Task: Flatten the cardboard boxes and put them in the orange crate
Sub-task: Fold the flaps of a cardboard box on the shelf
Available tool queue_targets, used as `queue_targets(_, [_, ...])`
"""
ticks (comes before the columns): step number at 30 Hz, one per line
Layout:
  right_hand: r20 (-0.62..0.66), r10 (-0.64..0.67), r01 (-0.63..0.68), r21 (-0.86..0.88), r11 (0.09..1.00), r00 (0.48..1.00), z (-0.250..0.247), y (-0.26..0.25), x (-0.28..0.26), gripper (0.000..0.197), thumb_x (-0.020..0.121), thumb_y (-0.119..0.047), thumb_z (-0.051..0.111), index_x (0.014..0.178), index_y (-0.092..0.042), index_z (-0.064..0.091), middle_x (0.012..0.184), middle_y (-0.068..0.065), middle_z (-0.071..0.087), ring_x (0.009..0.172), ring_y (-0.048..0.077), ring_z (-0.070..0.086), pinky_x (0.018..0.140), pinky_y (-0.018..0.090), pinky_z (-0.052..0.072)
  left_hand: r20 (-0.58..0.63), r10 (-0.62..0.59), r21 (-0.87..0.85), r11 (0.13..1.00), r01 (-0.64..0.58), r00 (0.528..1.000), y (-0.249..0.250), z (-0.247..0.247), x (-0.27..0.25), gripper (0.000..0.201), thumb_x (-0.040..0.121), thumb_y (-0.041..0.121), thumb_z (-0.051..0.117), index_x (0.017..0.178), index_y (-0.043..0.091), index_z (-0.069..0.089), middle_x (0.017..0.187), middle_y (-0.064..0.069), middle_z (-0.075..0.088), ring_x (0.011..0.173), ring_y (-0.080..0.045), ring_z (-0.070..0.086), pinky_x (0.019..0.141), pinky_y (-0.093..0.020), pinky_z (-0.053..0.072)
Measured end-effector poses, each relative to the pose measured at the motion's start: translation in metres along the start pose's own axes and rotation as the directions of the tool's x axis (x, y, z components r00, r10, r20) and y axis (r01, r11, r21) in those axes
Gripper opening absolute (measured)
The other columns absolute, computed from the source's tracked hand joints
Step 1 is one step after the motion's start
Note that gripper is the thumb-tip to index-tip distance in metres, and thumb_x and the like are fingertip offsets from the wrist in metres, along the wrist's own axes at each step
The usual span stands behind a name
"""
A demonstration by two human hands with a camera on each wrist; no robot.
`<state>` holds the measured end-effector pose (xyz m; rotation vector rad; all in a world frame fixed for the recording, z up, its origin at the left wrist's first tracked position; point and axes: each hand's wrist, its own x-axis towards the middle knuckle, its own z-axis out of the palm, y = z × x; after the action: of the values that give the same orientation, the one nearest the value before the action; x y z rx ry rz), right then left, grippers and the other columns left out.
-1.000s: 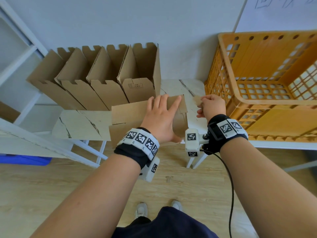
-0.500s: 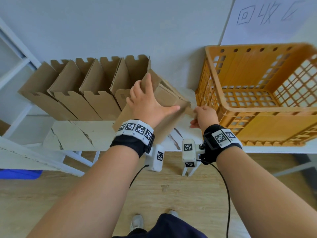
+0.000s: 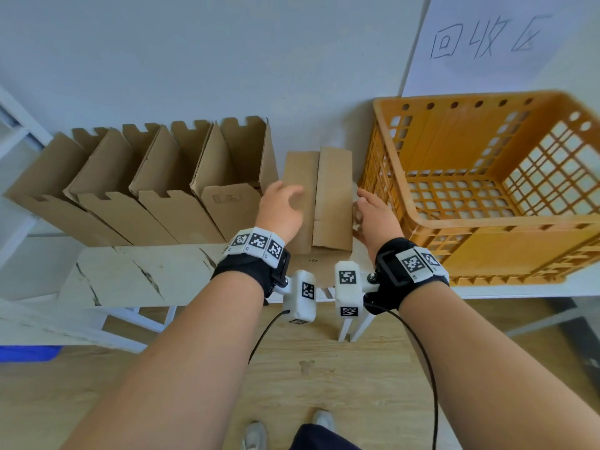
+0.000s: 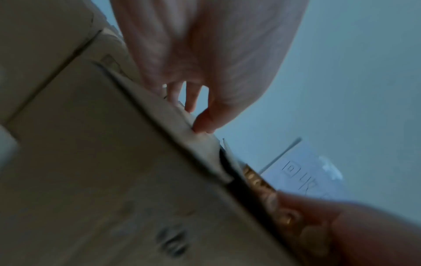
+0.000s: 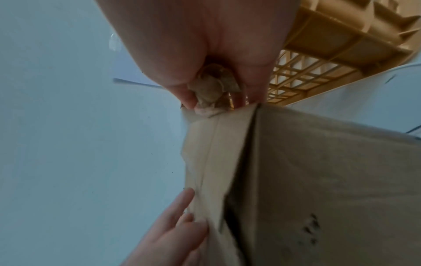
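Observation:
A brown cardboard box point(image 3: 331, 196) stands on end on the table, between a row of open boxes and the orange crate point(image 3: 487, 241). My left hand point(image 3: 282, 206) holds the box's left side, thumb on the front and fingers behind a loose flap point(image 4: 102, 162). My right hand point(image 3: 373, 216) is at the box's right edge, close to the crate wall point(image 5: 330, 36). Its curled fingers hold a crumpled wad of tape point(image 5: 212, 90). The box's flaps point(image 5: 318, 171) gape slightly. The left hand's fingers point(image 5: 173, 225) lie along one flap edge.
Several open cardboard boxes point(image 3: 146, 190) lean in a row against the wall at the left. The marble-patterned table point(image 3: 136, 274) shows bare top in front of them. A paper sign point(image 3: 487, 40) hangs above the crate. A white shelf frame point(image 3: 19, 131) stands far left.
The box lay at the table's front a second ago. My left hand lifted and turned it, and it now stands on end farther back beside the crate. The right hand followed.

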<state>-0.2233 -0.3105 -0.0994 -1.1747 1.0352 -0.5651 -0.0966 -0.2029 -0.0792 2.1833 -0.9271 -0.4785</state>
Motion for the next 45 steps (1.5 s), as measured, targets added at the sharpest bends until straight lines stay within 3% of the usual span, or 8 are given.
queue_targets(13, [-0.076, -0.359, 0.308, -0.370, 0.876, 0.930, 0.005, -0.011, 0.001, 0.034, 0.103, -0.019, 0.037, 0.132, -0.023, 0.054, 0.139, -0.004, 0.052, 0.131, 0.011, 0.043, 0.105, 0.023, 0.032, 0.022, 0.011, -0.028, 1.000, -0.011, 1.000, -0.017, 0.016, 0.015, 0.042, 0.101, 0.023, 0.041, 0.143, 0.024, 0.040, 0.158, -0.001, 0.016, 0.145, -0.015, 0.016, 0.113, -0.027, 0.017])
queue_targets(18, [-0.193, -0.433, 0.384, -0.245, 0.890, 0.881, 0.020, -0.023, -0.010, 0.025, 0.101, -0.018, 0.039, 0.108, -0.020, 0.063, 0.080, -0.004, 0.059, 0.074, 0.013, 0.059, 0.078, 0.037, 0.056, -0.045, 0.033, -0.083, 0.996, -0.037, 0.998, -0.020, 0.001, 0.014, 0.038, 0.102, 0.021, 0.039, 0.139, 0.018, 0.047, 0.149, -0.005, 0.035, 0.137, -0.017, 0.035, 0.111, -0.024, 0.023])
queue_targets(25, [-0.127, -0.291, 0.257, -0.230, 0.938, 0.948, 0.054, -0.029, -0.023, 0.062, 0.096, -0.060, 0.029, 0.063, -0.015, 0.057, 0.048, -0.006, 0.039, 0.045, 0.012, 0.038, 0.050, 0.027, 0.035, -0.192, 0.031, -0.140, 0.988, -0.059, 0.981, -0.036, -0.043, 0.002, 0.031, 0.099, 0.013, 0.041, 0.121, 0.018, 0.062, 0.127, 0.001, 0.057, 0.114, -0.014, 0.053, 0.092, -0.021, 0.040])
queue_targets(28, [0.019, -0.072, 0.071, 0.020, 0.997, 0.997, 0.076, -0.031, -0.027, 0.051, 0.100, -0.041, 0.027, 0.073, -0.010, 0.058, 0.046, -0.005, 0.032, 0.034, 0.008, 0.025, 0.038, 0.018, 0.022, -0.243, 0.015, -0.151, 0.987, -0.053, 0.970, -0.051, -0.063, -0.005, 0.030, 0.098, 0.011, 0.043, 0.117, 0.018, 0.065, 0.118, 0.004, 0.059, 0.109, -0.014, 0.056, 0.090, -0.023, 0.044])
queue_targets(33, [0.220, 0.025, -0.094, 0.310, 0.946, 0.975, 0.112, -0.026, -0.052, 0.044, 0.079, 0.001, 0.023, 0.104, 0.005, 0.059, 0.056, 0.003, 0.037, 0.046, 0.013, 0.023, 0.052, 0.022, 0.028, -0.262, -0.042, -0.133, 0.991, 0.007, 0.964, -0.092, -0.095, -0.019, 0.031, 0.097, 0.009, 0.040, 0.113, 0.017, 0.065, 0.119, 0.000, 0.061, 0.104, -0.015, 0.057, 0.085, -0.028, 0.047])
queue_targets(36, [0.191, 0.069, -0.111, 0.218, 0.970, 0.979, 0.142, -0.019, -0.062, 0.049, 0.078, 0.017, 0.012, 0.099, 0.002, 0.055, 0.062, 0.006, 0.041, 0.049, 0.014, 0.032, 0.047, 0.019, 0.043, -0.207, -0.090, -0.112, 0.991, 0.068, 0.974, -0.122, -0.106, -0.025, 0.032, 0.097, 0.011, 0.039, 0.116, 0.018, 0.064, 0.121, -0.001, 0.061, 0.106, -0.014, 0.056, 0.083, -0.024, 0.041])
queue_targets(42, [0.205, 0.053, -0.058, 0.018, 0.998, 0.977, 0.185, 0.030, -0.063, 0.032, 0.088, 0.018, 0.032, 0.102, 0.003, 0.057, 0.078, 0.016, 0.064, 0.071, 0.023, 0.063, 0.085, 0.034, 0.056, -0.134, -0.180, -0.060, 0.983, 0.173, 0.975, -0.177, -0.114, -0.035, 0.031, 0.096, 0.010, 0.041, 0.111, 0.020, 0.067, 0.123, -0.002, 0.061, 0.105, -0.019, 0.058, 0.080, -0.022, 0.038])
queue_targets(45, [0.170, 0.079, -0.058, -0.127, 0.990, 0.982, 0.200, 0.056, -0.053, 0.025, 0.087, 0.015, 0.045, 0.083, 0.000, 0.064, 0.070, 0.009, 0.069, 0.069, 0.019, 0.066, 0.072, 0.026, 0.057, -0.120, -0.245, -0.057, 0.969, 0.239, 0.962, -0.205, -0.115, -0.035, 0.028, 0.096, 0.011, 0.044, 0.109, 0.021, 0.067, 0.130, -0.002, 0.053, 0.113, -0.020, 0.055, 0.084, -0.020, 0.036])
